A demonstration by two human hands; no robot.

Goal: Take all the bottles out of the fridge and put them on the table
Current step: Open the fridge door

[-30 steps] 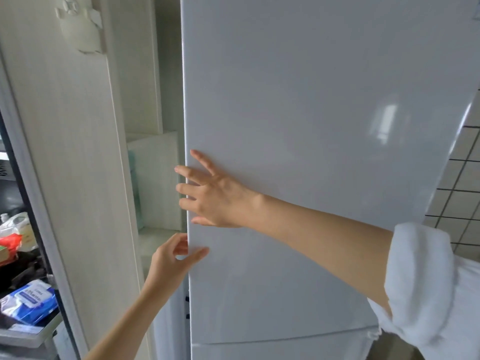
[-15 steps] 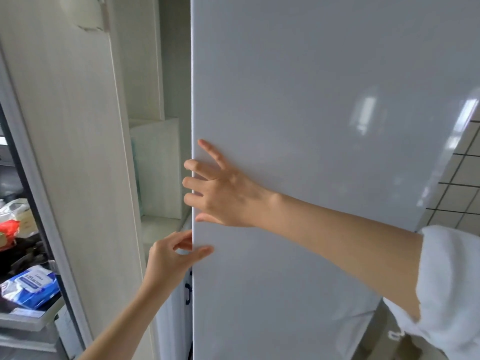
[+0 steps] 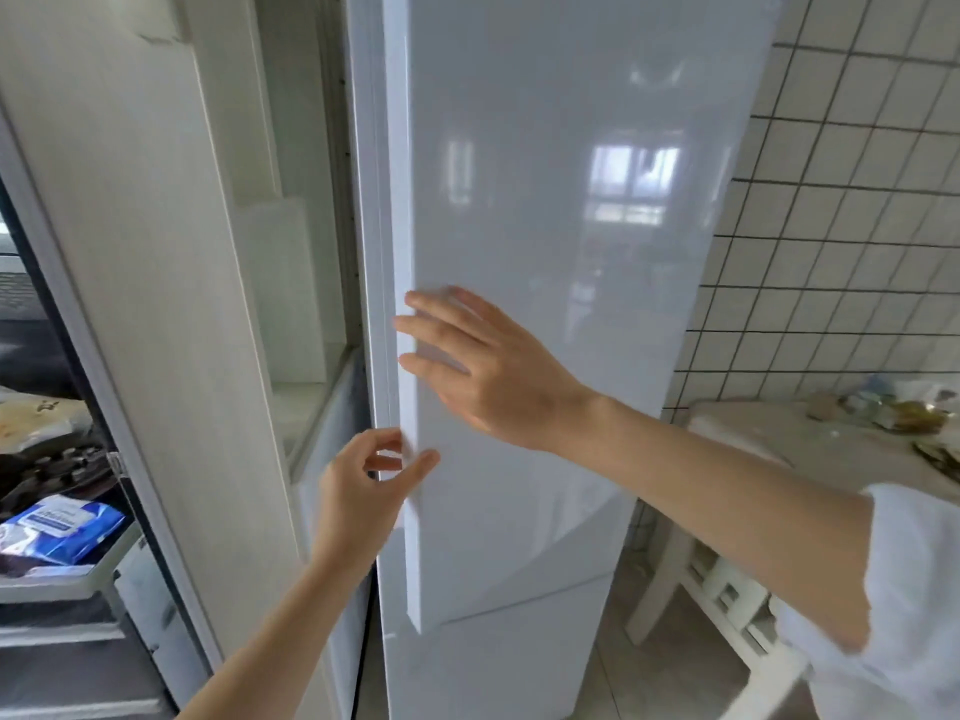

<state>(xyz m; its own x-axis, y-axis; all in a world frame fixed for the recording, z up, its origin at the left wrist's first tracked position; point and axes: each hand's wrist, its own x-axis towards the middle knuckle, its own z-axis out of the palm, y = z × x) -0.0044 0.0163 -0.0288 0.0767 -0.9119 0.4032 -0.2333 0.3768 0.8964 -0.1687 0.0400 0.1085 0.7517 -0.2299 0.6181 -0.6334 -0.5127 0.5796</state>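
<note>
The fridge door (image 3: 571, 304) edge is pinched by the left hand (image 3: 363, 491). The right hand (image 3: 488, 366), fingers straight, is laid flat at its 1 o'clock. The counter (image 3: 810, 449) is seen at 3 o'clock.

Our left hand (image 3: 371, 483) grips the edge of the white fridge door (image 3: 571, 252) (it is open a crack), and our right hand (image 3: 483, 366) lies flat on it.

White square wall tiles (image 3: 852, 210) with dark grout stood at right, a pale wood-grain panel (image 3: 130, 262) at left, a white table (image 3: 769, 439) cluttered at far right, beige floor (image 3: 670, 662) below, soft daylight
</note>
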